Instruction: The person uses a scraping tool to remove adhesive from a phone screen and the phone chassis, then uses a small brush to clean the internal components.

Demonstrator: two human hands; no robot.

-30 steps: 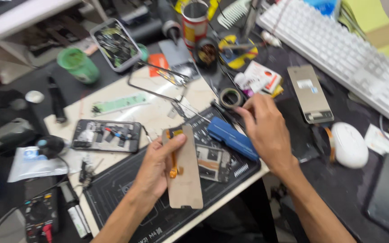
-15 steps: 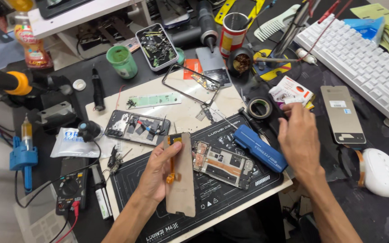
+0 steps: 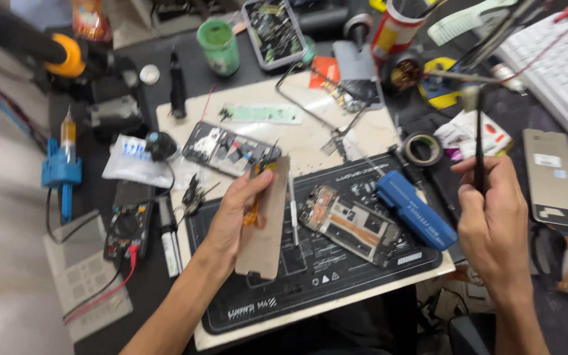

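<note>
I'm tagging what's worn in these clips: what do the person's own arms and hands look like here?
Both forearms are bare, with no sleeves in view. The left hand and right hand wear no gloves; no rings, watch or wristbands are visible.

Place: phone repair workshop.
Counter: cluttered dark counter [image 3: 165,59] under a black rubber repair mat [image 3: 336,276].
Evidence: opened phone chassis [image 3: 348,225], black multimeter [image 3: 126,230], blue-handled screwdriver [image 3: 417,210], tape roll [image 3: 423,148].
</note>
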